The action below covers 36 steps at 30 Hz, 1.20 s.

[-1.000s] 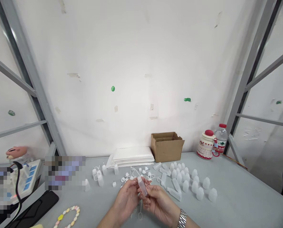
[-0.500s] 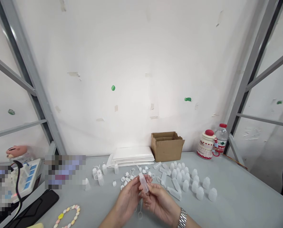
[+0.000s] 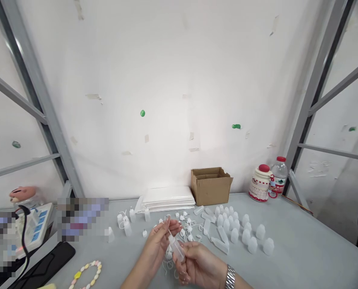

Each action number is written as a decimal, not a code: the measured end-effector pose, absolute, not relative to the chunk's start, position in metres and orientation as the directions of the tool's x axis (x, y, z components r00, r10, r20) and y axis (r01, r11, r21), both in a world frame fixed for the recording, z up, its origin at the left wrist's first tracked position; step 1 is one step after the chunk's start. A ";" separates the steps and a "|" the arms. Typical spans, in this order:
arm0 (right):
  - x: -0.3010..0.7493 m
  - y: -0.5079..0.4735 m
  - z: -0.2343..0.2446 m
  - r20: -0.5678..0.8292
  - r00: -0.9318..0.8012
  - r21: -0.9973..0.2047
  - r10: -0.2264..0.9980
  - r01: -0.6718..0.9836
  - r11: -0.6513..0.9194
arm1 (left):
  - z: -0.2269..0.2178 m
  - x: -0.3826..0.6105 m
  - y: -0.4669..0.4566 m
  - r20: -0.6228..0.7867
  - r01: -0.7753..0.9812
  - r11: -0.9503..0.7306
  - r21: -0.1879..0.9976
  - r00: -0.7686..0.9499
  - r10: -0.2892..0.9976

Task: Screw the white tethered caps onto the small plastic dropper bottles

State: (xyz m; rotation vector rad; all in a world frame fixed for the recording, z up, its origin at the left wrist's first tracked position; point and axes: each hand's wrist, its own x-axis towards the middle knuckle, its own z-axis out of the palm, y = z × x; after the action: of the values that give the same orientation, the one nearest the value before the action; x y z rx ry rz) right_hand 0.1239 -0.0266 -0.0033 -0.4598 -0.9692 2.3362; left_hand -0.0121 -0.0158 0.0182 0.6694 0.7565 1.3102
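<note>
Low in the middle of the view, my right hand (image 3: 193,263) is closed around a small translucent plastic bottle (image 3: 176,249), held tilted with its neck up and to the left. My left hand (image 3: 160,241) pinches a small white nozzle piece (image 3: 168,226) right at the bottle's neck. Thin white plastic loops (image 3: 168,265) hang below the two hands. Just beyond the hands, loose white caps and nozzles (image 3: 183,218) lie scattered on the grey table (image 3: 302,249).
Several empty translucent bottles (image 3: 241,233) stand and lie to the right. At the back are a stack of white sheets (image 3: 166,197), an open cardboard box (image 3: 211,185), a red-lidded mug (image 3: 261,184) and a water bottle (image 3: 279,174). A bead bracelet (image 3: 87,273) and power strip (image 3: 36,226) sit left.
Both hands have drawn lower and nearer with the bottle. The left hand has shifted from gripping the bottle's side to pinching a nozzle at its neck.
</note>
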 end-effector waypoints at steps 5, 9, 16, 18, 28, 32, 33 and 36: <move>0.125 -0.027 0.001 -0.057 -0.731 -0.664 0.680 -0.481 -0.573 | 0.014 -0.008 -0.017 -0.125 -0.499 0.208 0.841 0.195 0.973; 0.126 -0.025 0.003 -0.048 -0.703 -0.579 0.710 -0.559 -0.593 | 0.014 -0.001 -0.022 -0.089 -0.495 0.205 0.845 0.248 0.965; 0.128 -0.024 0.007 -0.043 -0.704 -0.515 0.709 -0.593 -0.620 | 0.020 0.002 -0.028 -0.039 -0.417 0.181 0.891 0.325 0.945; 0.128 -0.025 0.009 -0.060 -0.710 -0.533 0.701 -0.571 -0.624 | 0.020 0.000 -0.028 -0.018 -0.374 0.145 0.916 0.323 0.946; 0.140 -0.009 0.004 -0.129 -0.392 -0.935 0.911 -0.258 -0.244 | 0.022 -0.011 -0.021 -0.046 -0.456 0.151 0.877 0.232 0.972; 0.160 0.005 0.005 0.233 -0.121 -0.930 0.965 0.262 0.257 | 0.019 -0.019 -0.014 -0.140 -0.546 0.166 0.821 0.088 0.986; 0.163 0.006 0.004 0.339 -0.141 -0.846 0.930 0.388 0.367 | 0.018 -0.020 -0.012 -0.159 -0.543 0.162 0.824 0.053 0.986; 0.166 0.006 -0.003 0.451 -0.300 -0.599 0.841 0.597 0.534 | 0.015 -0.021 -0.011 -0.169 -0.493 0.137 0.859 -0.021 0.985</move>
State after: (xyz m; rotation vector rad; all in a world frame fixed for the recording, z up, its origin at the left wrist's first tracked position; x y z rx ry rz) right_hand 0.1657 0.0064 -0.0026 -1.1625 -2.0186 0.4124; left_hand -0.0206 -0.0108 0.0155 0.6854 0.9398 1.3378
